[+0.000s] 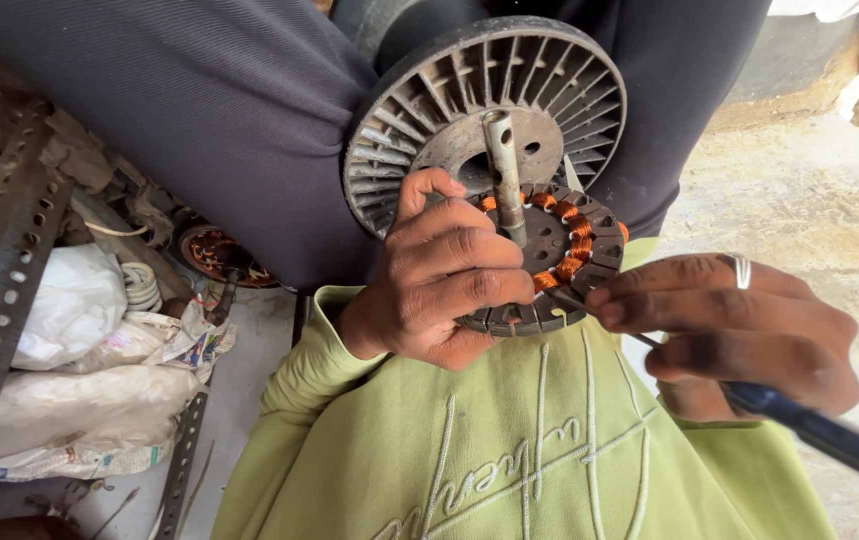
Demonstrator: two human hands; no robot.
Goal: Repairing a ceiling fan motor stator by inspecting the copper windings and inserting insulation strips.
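1. Frame centre: left hand (444,275) clamps the wound stator (549,262), fingers closed round its rim.
2. Right hand (739,330) pinches a blue-handled tool (829,435) against the copper windings (569,240).
3. Risk: a slip could nick the winding insulation.

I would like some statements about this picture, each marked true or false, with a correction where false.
1. The left hand holds a round motor stator with orange copper windings. True.
2. The right hand is empty. False: it holds a dark-handled tool whose thin tip reaches the stator's edge.
3. A metal shaft stands up from the stator's middle. True.
4. The finned round metal housing lies on the floor. False: it rests against the dark trousers behind the stator.
5. A ring is on a right-hand finger. True.
6. The sleeves are blue. False: the garment is light green.
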